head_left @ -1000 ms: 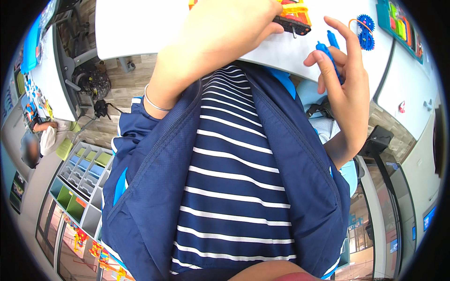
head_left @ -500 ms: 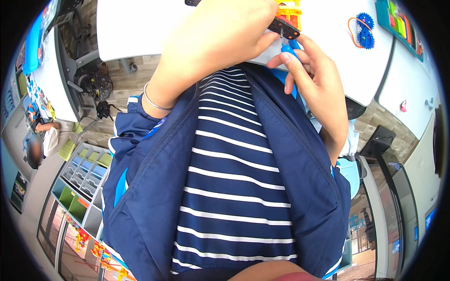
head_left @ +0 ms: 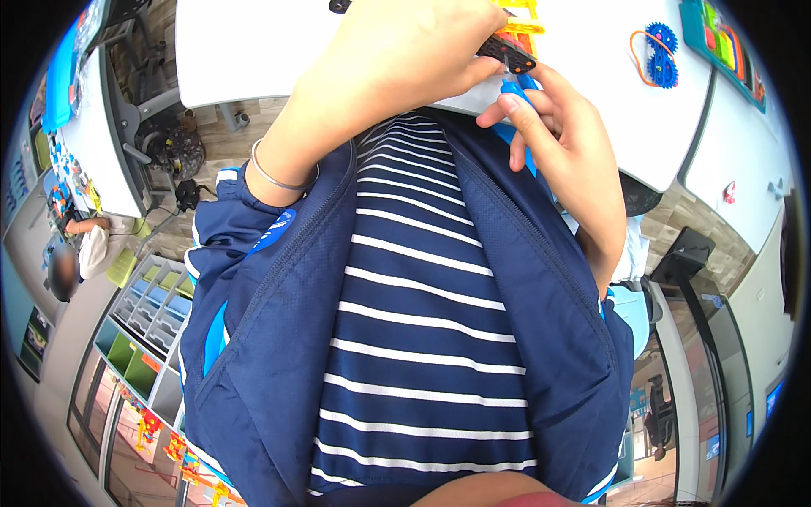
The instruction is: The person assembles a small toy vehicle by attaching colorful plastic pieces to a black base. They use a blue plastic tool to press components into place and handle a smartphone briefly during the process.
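My left hand [head_left: 405, 63] reaches across the near edge of the white table, its thumb and fingers closed on a building-kit model. A black strip with holes [head_left: 517, 59] and yellow pieces [head_left: 524, 24] of that model show past my fingers; the rest lies hidden behind the hand. Between the thumb and fingers of my right hand [head_left: 564, 139] is a blue-handled screwdriver [head_left: 512, 88]. Its thin shaft points up at the black strip; whether the tip touches cannot be made out. My right index finger reaches to the strip's end.
On the white table [head_left: 591, 51] lie blue gear wheels [head_left: 661, 55] with an orange loop. A teal tray [head_left: 726, 51] of coloured parts stands at the far right. Further off at left are another table, shelves with bins [head_left: 152, 304] and a seated person [head_left: 68, 266].
My hands, the model and the screwdriver have shifted only slightly, a little up and left. Both grips look the same.
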Available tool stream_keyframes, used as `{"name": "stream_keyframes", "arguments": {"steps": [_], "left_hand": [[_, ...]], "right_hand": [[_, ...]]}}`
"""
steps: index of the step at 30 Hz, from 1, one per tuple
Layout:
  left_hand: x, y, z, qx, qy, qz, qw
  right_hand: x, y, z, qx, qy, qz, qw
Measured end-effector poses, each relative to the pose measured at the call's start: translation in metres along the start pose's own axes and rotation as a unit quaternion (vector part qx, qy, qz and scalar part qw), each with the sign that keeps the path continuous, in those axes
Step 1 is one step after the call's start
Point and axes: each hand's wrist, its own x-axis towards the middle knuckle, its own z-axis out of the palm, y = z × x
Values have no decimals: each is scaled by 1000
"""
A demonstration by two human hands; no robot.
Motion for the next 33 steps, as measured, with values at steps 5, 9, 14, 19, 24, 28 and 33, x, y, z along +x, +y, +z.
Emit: {"name": "stream_keyframes", "arguments": {"steps": [5, 9, 14, 19, 24, 28, 33], "left_hand": [[1, -2, 0, -19, -1, -2, 1000], [-2, 1, 0, 1, 23, 7, 1000], [-4, 4, 0, 16, 22, 12, 1000], [-5, 4, 0, 3, -37, -6, 999], [-6, 3, 1, 6, -5, 14, 1000], [-4, 2, 5, 13, -15, 16, 1000], [-5, 5, 11, 9, 10, 6, 1000]], "right_hand": [[-1, 1, 3, 28, 16, 4, 999], [1, 4, 1, 22, 67, 10, 997], [4, 7, 3, 10, 84, 10, 996], [3, 8, 1, 7, 81, 17, 997], [2, 7, 0, -13, 75, 18, 997], [2, 6, 1, -18, 84, 16, 996], [4, 7, 4, -14, 103, 27, 994]]}}
